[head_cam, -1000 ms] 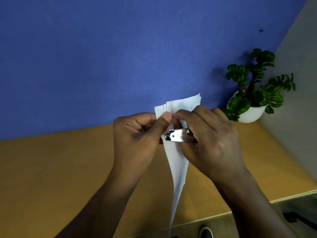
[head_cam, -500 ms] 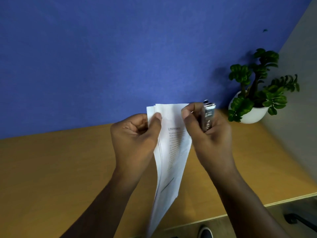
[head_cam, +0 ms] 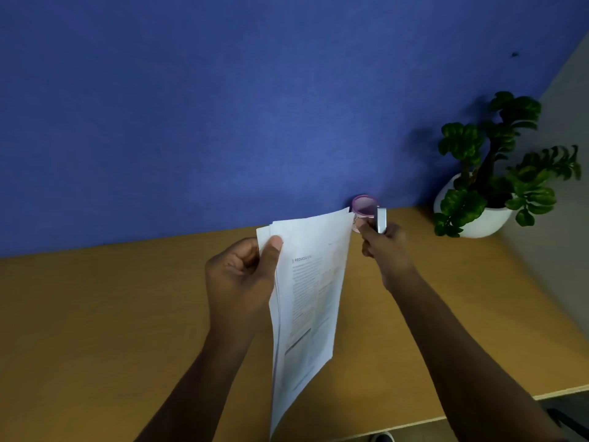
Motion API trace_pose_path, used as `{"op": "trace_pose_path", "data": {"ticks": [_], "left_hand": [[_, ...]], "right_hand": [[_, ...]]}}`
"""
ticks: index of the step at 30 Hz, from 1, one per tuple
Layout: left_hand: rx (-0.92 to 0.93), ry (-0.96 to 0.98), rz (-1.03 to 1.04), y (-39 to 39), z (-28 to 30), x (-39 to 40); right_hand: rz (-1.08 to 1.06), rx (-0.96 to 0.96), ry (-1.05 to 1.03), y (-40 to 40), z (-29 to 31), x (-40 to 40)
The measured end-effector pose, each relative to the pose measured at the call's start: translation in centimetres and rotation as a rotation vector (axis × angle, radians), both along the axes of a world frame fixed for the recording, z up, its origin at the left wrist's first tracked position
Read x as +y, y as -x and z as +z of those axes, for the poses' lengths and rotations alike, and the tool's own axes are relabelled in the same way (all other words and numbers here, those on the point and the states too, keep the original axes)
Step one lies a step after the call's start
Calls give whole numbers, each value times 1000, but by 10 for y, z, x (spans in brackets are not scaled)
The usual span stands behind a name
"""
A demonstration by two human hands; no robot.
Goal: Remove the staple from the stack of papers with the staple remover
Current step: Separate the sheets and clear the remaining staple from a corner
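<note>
A wide tan wooden desk runs beneath both arms, backed by a plain blue wall panel. Beyond the right fingertips, well off to the right, stands a green leafy plant in a round white pot.

The loose stack of white printed paper sheets hangs upright between the 2 hands. The left hand pinches its top left corner, thumb pressed on the front sheet and the other fingers curled behind. The sheets fan slightly apart at that corner, and no staple can be made out there.

The right hand is apart from the paper, just past its top right corner, fingers closed around the small silver metal staple remover, which stands upright above the knuckles. Directly behind those fingertips, against the wall, sits a small pink round plastic cup with an open mouth.

Judging from this, the staple looks to be out, and the step in hand is probably dropping it into the cup. To do that well, hold the tool's tip squarely over the cup mouth before easing the squeeze, so the tiny wire falls inside and not onto the desk. The left pinch should stay firm so the loosened sheets do not slide apart.
</note>
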State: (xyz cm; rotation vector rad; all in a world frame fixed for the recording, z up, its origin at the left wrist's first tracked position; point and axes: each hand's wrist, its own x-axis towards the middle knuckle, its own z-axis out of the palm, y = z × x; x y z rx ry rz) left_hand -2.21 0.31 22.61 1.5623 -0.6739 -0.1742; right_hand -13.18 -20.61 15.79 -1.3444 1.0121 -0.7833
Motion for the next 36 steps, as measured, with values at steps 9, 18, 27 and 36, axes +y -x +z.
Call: {"op": "trace_pose_path", "data": {"ticks": [9,18,27,36], "left_hand": [[93,-74,24,-8,-22,-2],[208,-137,38,-6,-25,-15],[275,-146,58,-14,-35,-26],[261,-148,8,-17,-43,-30]], "right_hand": [[-140,414,15,-29,-90,-159],[-171,557,31,-74,-120,-221],[-200,702,102,-83,-146,-257],[-173,696,182,-83,-137,-252]]}}
